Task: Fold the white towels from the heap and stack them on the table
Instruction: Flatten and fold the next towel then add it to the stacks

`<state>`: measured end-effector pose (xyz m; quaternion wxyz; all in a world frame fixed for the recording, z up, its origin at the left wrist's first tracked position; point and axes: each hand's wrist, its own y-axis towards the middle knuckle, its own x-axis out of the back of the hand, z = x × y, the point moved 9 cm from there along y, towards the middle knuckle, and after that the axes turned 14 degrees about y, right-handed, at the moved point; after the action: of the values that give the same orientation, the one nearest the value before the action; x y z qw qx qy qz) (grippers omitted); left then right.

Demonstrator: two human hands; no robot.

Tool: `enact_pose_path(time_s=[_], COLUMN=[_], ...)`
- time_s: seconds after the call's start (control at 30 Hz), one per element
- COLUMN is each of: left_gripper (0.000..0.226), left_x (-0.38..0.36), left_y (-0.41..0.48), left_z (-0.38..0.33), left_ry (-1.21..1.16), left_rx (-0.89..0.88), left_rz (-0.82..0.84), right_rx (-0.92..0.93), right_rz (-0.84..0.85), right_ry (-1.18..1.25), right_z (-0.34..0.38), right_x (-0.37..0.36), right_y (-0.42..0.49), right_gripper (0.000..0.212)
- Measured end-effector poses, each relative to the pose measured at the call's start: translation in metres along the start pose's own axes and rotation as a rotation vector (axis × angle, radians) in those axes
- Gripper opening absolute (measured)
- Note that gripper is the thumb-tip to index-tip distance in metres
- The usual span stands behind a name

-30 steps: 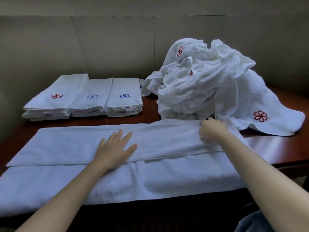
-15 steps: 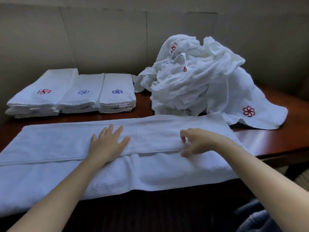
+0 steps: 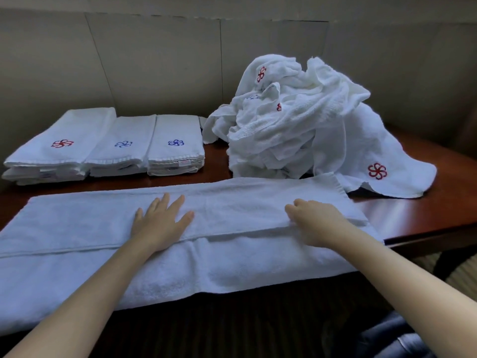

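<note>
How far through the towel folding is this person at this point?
Done: three stacks of folded towels sit at the back left of the table. In hand: one towel lies spread along the front edge with its far side folded over; the left hand presses it flat and the right hand holds the folded edge. Left: a tall heap of unfolded towels at the back right.

Three stacks of folded towels (image 3: pixel 108 148) sit far left. One heap (image 3: pixel 296 127) stands far right. One spread towel (image 3: pixel 232 254) lies near, under two hands.

The dark wooden table (image 3: pixel 426 218) carries a spread towel (image 3: pixel 232 254), three folded stacks (image 3: pixel 108 146) and a heap (image 3: pixel 296 125).
</note>
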<state>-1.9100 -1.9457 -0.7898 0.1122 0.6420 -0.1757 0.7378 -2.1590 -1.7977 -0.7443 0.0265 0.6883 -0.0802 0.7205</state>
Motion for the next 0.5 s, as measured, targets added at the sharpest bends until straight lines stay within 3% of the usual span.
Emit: enact_pose_path(time_s=[0.1,0.23,0.33,0.5], left_gripper=[0.066,0.066,0.065,0.064], left_x=[-0.001,-0.003,-0.005,-0.017], left_y=[0.001,0.002,0.004,-0.002], left_z=[0.001,0.013,0.045,0.131], left_ry=[-0.012,-0.03,-0.038,-0.064], left_rx=[-0.021,-0.005,0.096,0.324], left_rz=[0.032,0.032,0.027,0.069], right_rx=[-0.116,-0.086,0.034,0.011], right_rz=[0.152,-0.032,-0.106,0.017], right_ry=[-0.025,0.1,0.352,0.338], right_z=[-0.014,0.012,0.048,0.069], right_x=[0.005,0.02,0.011,-0.038], right_y=[0.001,0.028,0.058,0.091], right_gripper=[0.012,0.014,0.047,0.058])
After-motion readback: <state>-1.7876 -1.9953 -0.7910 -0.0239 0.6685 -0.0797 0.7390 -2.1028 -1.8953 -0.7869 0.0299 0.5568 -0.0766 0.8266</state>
